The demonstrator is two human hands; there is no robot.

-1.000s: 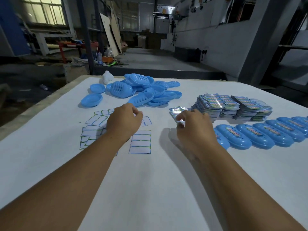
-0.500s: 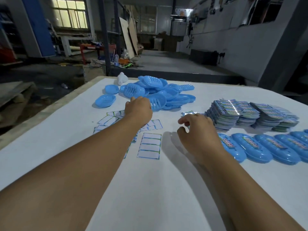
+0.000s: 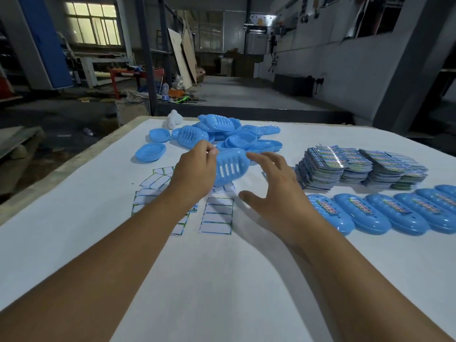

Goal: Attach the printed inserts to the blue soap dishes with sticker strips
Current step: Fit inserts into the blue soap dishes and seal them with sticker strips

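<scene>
White table (image 3: 222,280), blue soap dishes (image 3: 222,134) heaped, dim workshop beyond

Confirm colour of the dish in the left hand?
Light blue, slotted soap dish, gripped by left hand; head view.

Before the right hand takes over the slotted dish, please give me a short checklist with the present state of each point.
1. Left hand grips the slotted soap dish: ok.
2. Dish is lifted clear of the loose dish pile: ok.
3. Right hand is open and holds nothing: ok.
4. Sticker strips lie within reach on the table: ok.
5. Printed inserts are stacked beside the right hand: ok.
6. An insert is already picked out for this dish: cannot tell.
</scene>
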